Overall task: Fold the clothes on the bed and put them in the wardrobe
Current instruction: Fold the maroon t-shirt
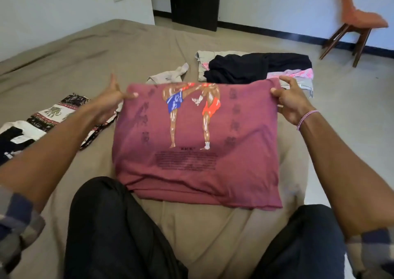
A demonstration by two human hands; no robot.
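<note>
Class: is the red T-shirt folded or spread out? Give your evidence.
Folded: the red T-shirt shows no sleeves or collar, and doubled layers stack at its near edge.

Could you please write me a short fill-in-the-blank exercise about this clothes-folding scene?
1. The left hand and right hand each pinch a far corner of the maroon printed T-shirt, whose kicking fighter wears ____ shorts.
2. The pink thread bracelet sits on the ____ wrist.
3. The white and black patterned cloth left of the shirt shows an ____.
Missing words: blue; right; elephant.
</note>
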